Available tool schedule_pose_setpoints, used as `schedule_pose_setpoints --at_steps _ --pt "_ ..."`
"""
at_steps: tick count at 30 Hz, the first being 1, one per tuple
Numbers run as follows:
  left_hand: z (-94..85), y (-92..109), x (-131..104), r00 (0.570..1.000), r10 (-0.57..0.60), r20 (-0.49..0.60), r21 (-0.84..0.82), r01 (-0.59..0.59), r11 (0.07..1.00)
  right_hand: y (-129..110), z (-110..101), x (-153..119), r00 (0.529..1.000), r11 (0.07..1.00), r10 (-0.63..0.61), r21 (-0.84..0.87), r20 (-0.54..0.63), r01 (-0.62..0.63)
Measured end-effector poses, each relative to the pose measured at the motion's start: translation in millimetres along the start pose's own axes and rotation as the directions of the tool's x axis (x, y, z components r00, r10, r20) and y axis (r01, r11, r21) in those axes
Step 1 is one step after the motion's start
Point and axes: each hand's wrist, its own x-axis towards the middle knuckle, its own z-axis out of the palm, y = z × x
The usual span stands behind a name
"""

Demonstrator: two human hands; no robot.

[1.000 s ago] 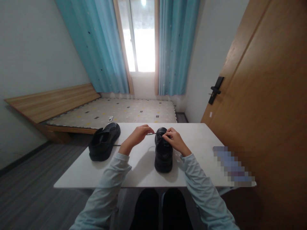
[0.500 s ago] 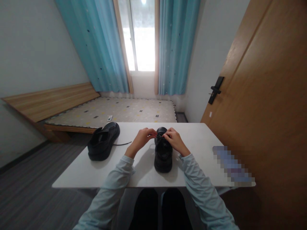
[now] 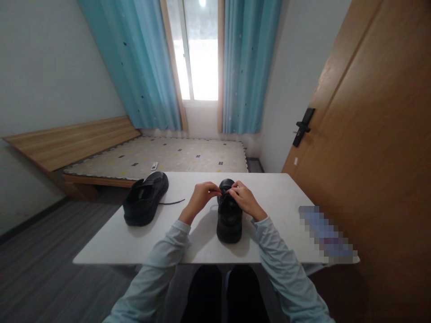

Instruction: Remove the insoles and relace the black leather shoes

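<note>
A black shoe [image 3: 229, 229] stands upright on the white table [image 3: 272, 242] in front of me, its heel toward me and its toe pointing away. At its lacing, my left hand [image 3: 204, 193] comes in from the left with thumb and fingers pinched on the shoelace. From the other side, my right hand [image 3: 244, 196] pinches the lace too, close to the left fingertips. The lace itself is dark and hard to make out between the fingers. Farther left on the table rests a second black shoe [image 3: 143, 204], with a loose lace [image 3: 172, 202] trailing out to its right.
Along the table's right edge lies a blurred bluish item [image 3: 326, 233]. Beyond the table is a bed [image 3: 182, 154] with a small white device [image 3: 154, 166] on it. A wooden door [image 3: 377, 148] stands close on the right.
My left hand has shifted slightly down and to the right, toward the shoe. The right hand has moved only a little; both shoes stay where they were.
</note>
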Motion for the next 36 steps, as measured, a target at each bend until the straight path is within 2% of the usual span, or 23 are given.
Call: schedule_pose_setpoints --at_steps 6,13,17,19,27,32,36 --pt "-1.2 -5 -2 0.999 0.039 0.019 0.048 -0.040 0.998 2 2 1 1.000 1.000 0.013 0.020 -0.019 -0.013" --pt "1.3 3 -3 0.997 -0.081 0.017 -0.023 0.081 0.996 1 -1 3 1.000 0.999 0.015 0.050 -0.016 -0.014" --pt "1.3 6 -1 0.998 -0.064 -0.018 0.069 0.065 0.995 2 -6 1 1.000 0.993 -0.012 0.114 0.006 0.012" --pt "1.6 5 -1 0.998 -0.065 -0.010 0.058 0.065 0.996 2 -7 0 1.000 0.993 -0.018 0.116 0.010 0.017" --pt "5.1 3 -2 0.998 -0.066 -0.007 -0.035 0.066 0.997 1 -7 -3 0.992 0.995 -0.079 0.057 -0.097 0.085" --pt "5.6 5 -2 1.000 -0.022 -0.002 0.014 0.022 1.000 5 -7 -3 0.984 0.988 -0.156 0.004 -0.084 0.157" --pt "5.5 7 -3 1.000 0.012 0.001 0.059 -0.012 0.998 2 -6 -4 0.990 0.977 -0.139 -0.168 -0.019 0.134"
